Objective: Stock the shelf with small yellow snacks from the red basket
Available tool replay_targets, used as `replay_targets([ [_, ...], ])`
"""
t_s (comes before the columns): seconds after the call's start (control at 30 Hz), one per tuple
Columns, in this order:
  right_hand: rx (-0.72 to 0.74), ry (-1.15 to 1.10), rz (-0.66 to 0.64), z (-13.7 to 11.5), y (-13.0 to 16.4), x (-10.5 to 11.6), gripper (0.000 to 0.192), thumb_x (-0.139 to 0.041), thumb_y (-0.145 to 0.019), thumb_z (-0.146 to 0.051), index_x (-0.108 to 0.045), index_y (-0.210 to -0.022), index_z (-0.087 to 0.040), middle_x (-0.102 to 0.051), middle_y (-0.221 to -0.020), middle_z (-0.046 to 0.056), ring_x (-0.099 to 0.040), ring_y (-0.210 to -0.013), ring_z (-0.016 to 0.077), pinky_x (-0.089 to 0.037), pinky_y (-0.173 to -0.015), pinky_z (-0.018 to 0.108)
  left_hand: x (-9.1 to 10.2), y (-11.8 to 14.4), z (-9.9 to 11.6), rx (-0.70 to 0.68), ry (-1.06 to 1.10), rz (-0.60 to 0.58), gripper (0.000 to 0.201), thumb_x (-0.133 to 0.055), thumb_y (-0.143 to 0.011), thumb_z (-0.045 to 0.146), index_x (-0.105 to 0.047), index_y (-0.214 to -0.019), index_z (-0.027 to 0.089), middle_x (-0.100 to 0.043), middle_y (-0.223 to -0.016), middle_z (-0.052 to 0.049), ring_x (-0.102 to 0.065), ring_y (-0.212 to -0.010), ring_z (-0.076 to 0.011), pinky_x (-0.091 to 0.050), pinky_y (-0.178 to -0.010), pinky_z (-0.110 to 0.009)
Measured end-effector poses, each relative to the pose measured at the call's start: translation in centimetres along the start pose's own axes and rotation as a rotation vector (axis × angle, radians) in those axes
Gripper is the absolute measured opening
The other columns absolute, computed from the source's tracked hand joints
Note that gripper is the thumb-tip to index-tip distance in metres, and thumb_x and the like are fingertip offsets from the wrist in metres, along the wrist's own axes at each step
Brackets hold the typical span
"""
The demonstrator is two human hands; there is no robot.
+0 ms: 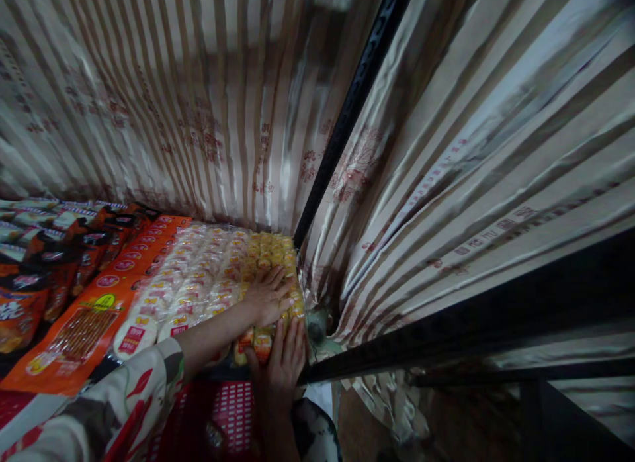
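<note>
Two hands work at the right end of a shelf (pixel 317 372) packed with snack packets. The left hand (pixel 270 296) reaches in from eight o'clock, its arm in a patterned sleeve (pixel 99 409), and lies flat with fingers spread and released on top of the yellow packets (pixel 270 247), pressing on them rather than gripping. The right hand (pixel 282 363) comes up from six o'clock, palm toward the front of the same yellow stack, fingers straight and together against the packets; whether it holds one I cannot tell.

These yellow packets sit in rows at the far right of the shelf, just beside a black upright post (pixel 347 118) that rises toward twelve o'clock. At nine o'clock from them lie rows of pale wrapped packets with red labels (pixel 193 283), touching the yellow ones. Farther toward nine o'clock rests a long orange packet (pixel 99 310), and beyond it, at the left edge, dark orange bags (pixel 30 277) lie stacked.

A striped, shiny curtain (pixel 198 104) with faint red print hangs behind the shelf and continues on the right side from one to four o'clock. A dark rail (pixel 496 316) crosses at four o'clock. Below the hands, at six o'clock, a red basket (pixel 233 409) with a slotted wall shows.
</note>
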State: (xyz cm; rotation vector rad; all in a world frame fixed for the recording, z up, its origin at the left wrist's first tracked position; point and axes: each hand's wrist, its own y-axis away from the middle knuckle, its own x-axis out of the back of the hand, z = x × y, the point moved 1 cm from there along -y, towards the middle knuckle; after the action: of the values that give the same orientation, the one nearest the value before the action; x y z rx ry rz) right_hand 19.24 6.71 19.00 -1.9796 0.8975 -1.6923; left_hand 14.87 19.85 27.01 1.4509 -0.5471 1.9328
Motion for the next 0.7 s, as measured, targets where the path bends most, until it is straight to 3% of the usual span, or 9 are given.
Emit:
replay_targets([
  [0.23, 0.020, -0.031, 0.020, 0.0, 0.0, 0.0, 0.080, -0.039, -0.082, -0.066, -0.037, -0.135, -0.006, -0.032, -0.142, 0.025, -0.024, -0.134, 0.0383, -0.035, -0.096, 0.055, 1.2, -0.7, -0.5, 0.050, -0.036, 0.095, 0.053, -0.021, -0.092, 0.050, -0.030, -0.141, 0.030, -0.026, -0.150, -0.001, -0.013, -0.139, -0.0236, -0.007, -0.112, -0.051],
  [0.53, 0.000, -0.096, 0.036, 0.0, 0.0, 0.1, 0.080, -0.042, -0.082, -0.063, -0.032, -0.139, -0.007, -0.031, -0.142, 0.025, -0.028, -0.131, 0.0384, -0.037, -0.094, 0.055, 0.0, -1.5, -2.0, 0.088, -0.039, 0.006, 0.058, -0.021, -0.090, 0.055, -0.031, -0.141, 0.029, -0.026, -0.150, -0.003, -0.016, -0.139, -0.0262, -0.008, -0.111, -0.054],
  [0.7, 0.064, -0.115, 0.087, 0.5, 0.2, -0.2, 0.074, -0.032, -0.088, -0.057, -0.023, -0.143, -0.009, -0.030, -0.143, 0.023, -0.026, -0.132, 0.0382, -0.036, -0.093, 0.056, 1.0, -1.0, -1.5, 0.082, -0.019, 0.030, 0.057, -0.019, -0.091, 0.053, -0.031, -0.141, 0.028, -0.024, -0.151, -0.002, -0.014, -0.139, -0.0246, -0.007, -0.112, -0.053],
])
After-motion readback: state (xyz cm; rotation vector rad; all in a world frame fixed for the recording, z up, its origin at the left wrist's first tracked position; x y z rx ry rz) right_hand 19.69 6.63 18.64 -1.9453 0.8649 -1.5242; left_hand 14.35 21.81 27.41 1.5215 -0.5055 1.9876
